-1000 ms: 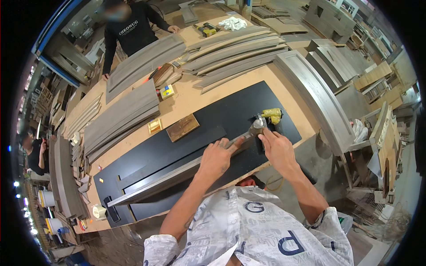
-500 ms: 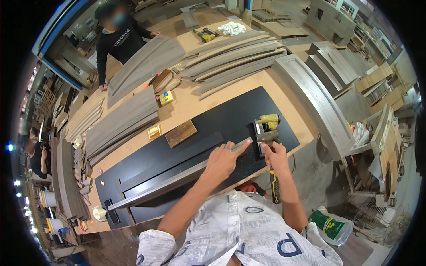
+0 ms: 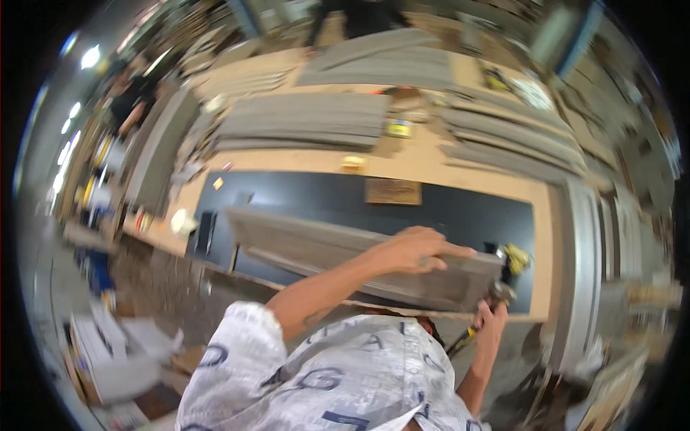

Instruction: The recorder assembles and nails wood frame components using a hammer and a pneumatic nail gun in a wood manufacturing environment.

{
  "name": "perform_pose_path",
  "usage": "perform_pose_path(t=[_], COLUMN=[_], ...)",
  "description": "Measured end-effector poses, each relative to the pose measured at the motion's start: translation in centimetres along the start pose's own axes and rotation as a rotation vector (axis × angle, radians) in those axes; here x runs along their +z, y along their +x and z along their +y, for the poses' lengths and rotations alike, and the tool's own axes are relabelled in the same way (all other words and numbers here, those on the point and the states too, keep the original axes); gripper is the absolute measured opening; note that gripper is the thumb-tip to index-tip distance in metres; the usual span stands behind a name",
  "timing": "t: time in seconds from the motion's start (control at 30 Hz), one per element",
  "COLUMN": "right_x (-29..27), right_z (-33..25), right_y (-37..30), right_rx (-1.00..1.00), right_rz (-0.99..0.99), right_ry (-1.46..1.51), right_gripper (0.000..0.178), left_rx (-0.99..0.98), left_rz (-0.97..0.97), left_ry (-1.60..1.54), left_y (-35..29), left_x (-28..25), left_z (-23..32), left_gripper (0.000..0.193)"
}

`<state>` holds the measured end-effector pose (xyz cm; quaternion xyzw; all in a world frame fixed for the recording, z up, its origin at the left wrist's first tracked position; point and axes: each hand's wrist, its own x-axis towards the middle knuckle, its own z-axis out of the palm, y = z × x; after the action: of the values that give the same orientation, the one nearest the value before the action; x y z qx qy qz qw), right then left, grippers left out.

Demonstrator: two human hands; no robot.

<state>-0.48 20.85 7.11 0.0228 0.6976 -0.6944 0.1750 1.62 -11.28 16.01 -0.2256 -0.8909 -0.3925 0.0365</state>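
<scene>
A long grey-brown wooden panel (image 3: 323, 248) with a recessed middle lies tilted along the near side of a black board (image 3: 302, 188), its face toward me. My left hand (image 3: 420, 250) grips its upper edge near the right end, index finger stretched along it and thumb on the face. At that right end my right hand (image 3: 491, 316) is closed round the handle of a nail gun (image 3: 502, 291), blurred by motion. The gun has a yellow part (image 3: 516, 258) on its far side; a yellow and black piece (image 3: 461, 340) hangs below my hand.
Beyond the panel sit a brown wood block (image 3: 392, 192) and a small yellow box (image 3: 399, 128). Stacked grey boards (image 3: 302, 118) cover the table's far side. A long grey frame (image 3: 577, 266) stands at the right. A person in black (image 3: 370, 18) is across the table.
My view has swung toward the left. The panel has tipped from its edge so its face shows. My left hand has shifted along its edge; the nail gun is now at its right end.
</scene>
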Motion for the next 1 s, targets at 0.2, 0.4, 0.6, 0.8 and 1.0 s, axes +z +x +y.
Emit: perform_pose_path(t=[0.2, 0.4, 0.6, 0.8, 1.0], right_x=[-0.4, -0.3, 0.5, 1.0, 2.3], right_z=[-0.7, -1.1, -1.1, -1.6, -3.4], right_y=[-1.3, -0.1, 0.7, 3.0, 2.5], right_rx=[0.054, 0.117, 0.196, 0.243, 0.372], right_rz=[-0.038, -0.103, -0.042, -0.154, -0.069], right_ry=[-0.096, -0.158, -0.162, -0.239, -0.097], right_gripper=[0.032, 0.036, 0.034, 0.051, 0.023], left_rx=[-0.282, -0.154, -0.411, -0.522, -0.555], left_rz=[-0.221, 0.223, -0.043, 0.071, -0.214], left_ry=[-0.329, 0.145, 0.193, 0.464, 0.501], left_y=[0.3, -8.0, -22.2, -26.8, -22.7], left_x=[0.0, 8.7, 6.3, 8.7, -1.2], left_z=[-2.0, -3.7, 1.8, 2.6, 5.1], left_gripper=[0.059, 0.058, 0.078, 0.079, 0.064])
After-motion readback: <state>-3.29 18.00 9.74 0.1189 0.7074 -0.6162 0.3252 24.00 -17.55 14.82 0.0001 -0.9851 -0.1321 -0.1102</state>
